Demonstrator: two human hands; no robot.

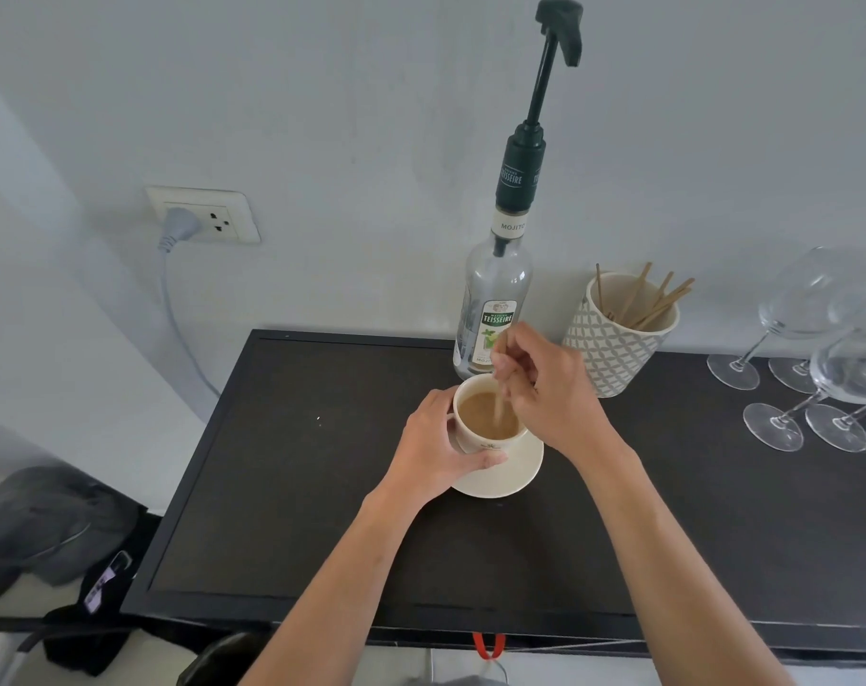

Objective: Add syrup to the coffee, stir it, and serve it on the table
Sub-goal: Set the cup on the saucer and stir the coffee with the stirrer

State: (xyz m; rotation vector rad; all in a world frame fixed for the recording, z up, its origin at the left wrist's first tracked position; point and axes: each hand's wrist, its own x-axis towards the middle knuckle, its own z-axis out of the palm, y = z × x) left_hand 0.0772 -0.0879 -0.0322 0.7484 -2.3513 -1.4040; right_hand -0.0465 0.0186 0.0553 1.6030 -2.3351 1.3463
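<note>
— Count?
— One ceramic cup (490, 428) of coffee on one round saucer (512, 475), black table (282, 487); one glass syrup bottle (495, 309) behind.
— Hands?
— Left hand (433, 450) grips cup; right hand (550, 388) pinches one thin wooden stirrer (499, 403), dipped.

Cream cup (490, 440); tan coffee (488, 415); grey-and-white, seemingly lattice-patterned pot (614, 339); black table (297, 487).

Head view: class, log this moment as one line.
step: stirring | left hand: steadies cup on saucer | right hand: fingers pinch stir stick in coffee
</note>
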